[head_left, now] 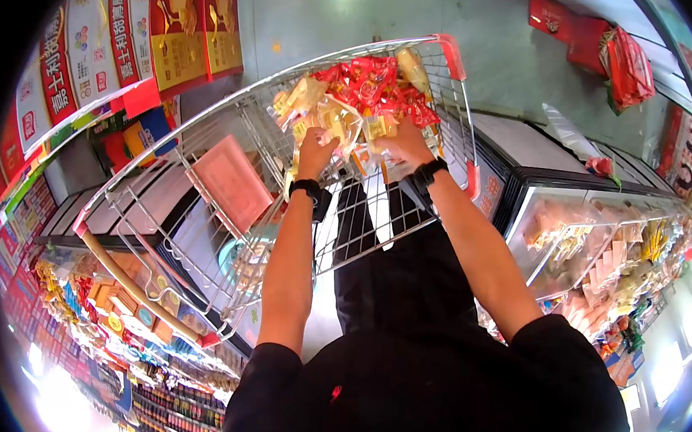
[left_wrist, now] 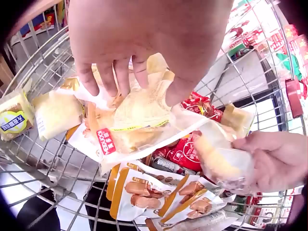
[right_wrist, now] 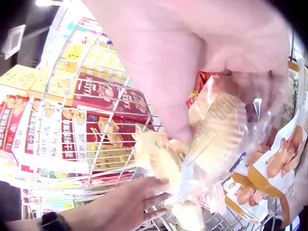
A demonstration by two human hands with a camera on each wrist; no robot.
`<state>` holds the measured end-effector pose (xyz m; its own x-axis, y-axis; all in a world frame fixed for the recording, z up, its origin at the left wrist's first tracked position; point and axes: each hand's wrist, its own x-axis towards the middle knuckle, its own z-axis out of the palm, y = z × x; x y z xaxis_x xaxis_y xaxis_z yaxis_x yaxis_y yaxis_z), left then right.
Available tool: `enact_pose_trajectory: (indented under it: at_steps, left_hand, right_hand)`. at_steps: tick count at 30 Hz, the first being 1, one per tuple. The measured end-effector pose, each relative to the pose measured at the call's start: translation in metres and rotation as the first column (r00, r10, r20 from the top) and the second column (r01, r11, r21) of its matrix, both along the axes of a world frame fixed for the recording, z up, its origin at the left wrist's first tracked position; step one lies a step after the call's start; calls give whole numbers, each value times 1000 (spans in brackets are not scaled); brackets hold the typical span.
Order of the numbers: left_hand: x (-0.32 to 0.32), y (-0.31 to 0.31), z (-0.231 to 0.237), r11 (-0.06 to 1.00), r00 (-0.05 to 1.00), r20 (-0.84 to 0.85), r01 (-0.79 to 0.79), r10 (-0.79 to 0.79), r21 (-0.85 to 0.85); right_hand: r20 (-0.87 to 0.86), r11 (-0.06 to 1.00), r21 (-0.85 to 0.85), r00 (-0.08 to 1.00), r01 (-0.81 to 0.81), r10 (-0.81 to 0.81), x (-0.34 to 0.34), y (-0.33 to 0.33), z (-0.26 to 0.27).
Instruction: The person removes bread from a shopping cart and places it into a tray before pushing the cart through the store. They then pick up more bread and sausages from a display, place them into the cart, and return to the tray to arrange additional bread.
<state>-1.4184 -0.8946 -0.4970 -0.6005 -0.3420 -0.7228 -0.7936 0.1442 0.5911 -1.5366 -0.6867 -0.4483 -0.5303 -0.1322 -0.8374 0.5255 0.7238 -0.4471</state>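
Observation:
In the head view both hands are inside a wire shopping cart [head_left: 265,93]. The left hand [head_left: 317,152] [left_wrist: 149,43] [right_wrist: 120,203] grips a clear bag of pale bread [left_wrist: 144,108], with the thumb on one side and the fingers on the other. A clear-wrapped bread roll [left_wrist: 219,161] [right_wrist: 216,122] is held by the right hand [head_left: 407,142] [left_wrist: 276,161] [right_wrist: 207,53], thumb against the wrapper. Red packets [head_left: 369,82] [left_wrist: 185,154] lie beyond and beneath the hands. White and orange sausage packets [left_wrist: 147,192] [right_wrist: 284,156] lie on the cart's near side.
A pink tray-like panel [head_left: 231,184] is at the cart's left part, near the handle [head_left: 138,287]. Printed boxes [head_left: 86,57] stand at upper left. Freezer cases [head_left: 576,172] flank the cart on the right, with shelves of goods behind. A red bag [head_left: 628,68] lies at upper right.

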Motion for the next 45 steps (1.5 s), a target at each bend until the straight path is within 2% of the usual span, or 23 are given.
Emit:
enact_pose_trajectory:
  at_steps: [1, 2, 5, 6, 9, 11, 13, 14, 17, 20, 22, 25, 26, 29, 30, 33, 34, 37, 38, 39, 41, 42, 45]
  left_hand:
    - [-7, 2, -1, 1000, 999, -22, -28, 28, 2]
    - [-16, 1, -2, 995, 996, 86, 26, -34, 95]
    - [-14, 15, -37, 997, 964, -264, 16, -35, -75]
    - [-23, 17, -22, 998, 975, -221, 10, -24, -68]
    - [-23, 19, -32, 992, 997, -79, -2, -8, -123]
    - [-10, 15, -49, 998, 999, 12, -50, 50, 24]
    - [-29, 0, 50, 893, 985, 131, -154, 108, 422]
    - [-29, -3, 94, 833, 980, 101, -198, 170, 516]
    - [-8, -14, 175, 743, 976, -99, -79, 193, 665]
    - [11, -18, 282, 728, 928, -349, 148, 133, 669]
    - [31, -13, 341, 663, 914, -367, 169, 172, 730]
    - [69, -5, 378, 559, 898, -351, 154, 264, 815]
    - [85, -3, 386, 508, 896, -320, 129, 309, 852]
    - [117, 4, 407, 416, 895, -361, 232, 264, 879]
    - [124, 8, 421, 465, 869, -447, 313, 211, 828]
    - [140, 25, 434, 462, 895, -423, 318, 140, 828]
    - [143, 31, 434, 408, 903, -402, 313, 154, 858]
    - [143, 47, 431, 177, 911, -396, 373, 113, 911]
    - [142, 54, 445, 169, 911, -408, 393, 64, 904]
    - [143, 56, 441, 133, 939, -341, 333, 38, 933]
    - [143, 55, 421, 94, 980, -198, 198, -8, 976]
    - [141, 58, 414, 72, 988, -155, 157, -24, 985]
    - [134, 77, 410, 199, 991, -121, 130, -59, 971]
  right_hand:
    - [43, 999, -21, 998, 43, -42, -6, 1, 19]
    - [34, 996, -35, 997, 77, -76, -11, 1, 37]
    - [8, 989, -92, 994, 114, -113, -20, 4, 82]
    - [0, 985, -126, 993, 115, -116, -20, 2, 89]
    - [160, 778, -449, 896, 439, -414, -3, 14, 75]
    - [353, 617, -559, 832, 554, -427, 0, 21, 111]
    - [492, 382, -667, 763, 640, -419, 7, 17, 157]
    - [401, 483, -606, 767, 633, -502, 17, 18, 180]
    - [647, 225, -666, 701, 711, -300, 44, 39, 200]
    - [726, 25, -674, 669, 738, -160, 71, 40, 251]
    - [700, -66, -709, 690, 702, -186, 98, 33, 285]
    - [484, 64, -803, 712, 592, -509, 155, 25, 327]
    - [402, 83, -862, 774, 500, -490, 168, 25, 341]
    - [580, -78, -787, 691, 612, -432, 207, 36, 344]
    - [553, -44, -784, 663, 620, -505, 219, 28, 377]
    - [675, -247, -716, 559, 653, -481, 251, 43, 379]
    - [595, -194, -778, 600, 598, -534, 259, 47, 385]
    - [581, -268, -800, 585, 536, -565, 275, 63, 395]
    - [581, -304, -803, 555, 514, -595, 282, 72, 388]
    - [647, -432, -761, 528, 483, -550, 288, 80, 389]
    - [654, -520, -755, 515, 400, -554, 304, 91, 398]
    - [590, -447, -807, 491, 387, -641, 310, 95, 400]
    - [418, -245, -889, 469, 387, -778, 321, 110, 404]
